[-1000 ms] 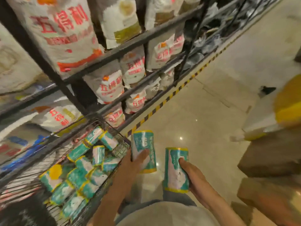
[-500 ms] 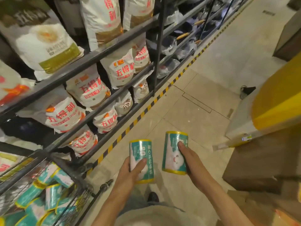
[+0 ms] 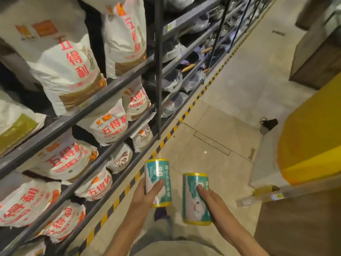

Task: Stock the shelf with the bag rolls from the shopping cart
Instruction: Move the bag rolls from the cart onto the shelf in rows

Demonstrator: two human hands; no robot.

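Note:
I hold two teal bag rolls with yellow ends upright over the aisle floor. My left hand (image 3: 147, 194) grips the left bag roll (image 3: 160, 177), thumb across its front. My right hand (image 3: 212, 201) grips the right bag roll (image 3: 193, 204), which shows a white cartoon face. The two rolls are a short gap apart. The dark metal shelf (image 3: 118, 84) runs along the left, its tiers full of white sacks (image 3: 68, 71) with red lettering. The shopping cart is out of view.
A yellow-and-black hazard strip (image 3: 166, 139) lines the shelf's base on the tiled floor. A yellow-topped stand (image 3: 311, 143) and brown cabinets (image 3: 299, 224) close the right side. A small black object (image 3: 269, 123) lies on the floor. Further shelf bays hold dark goods in plastic (image 3: 175, 80).
The view has swung away from the cart, which has left the frame, and along the aisle. Both hands kept their rolls; the left roll now sits higher than the right.

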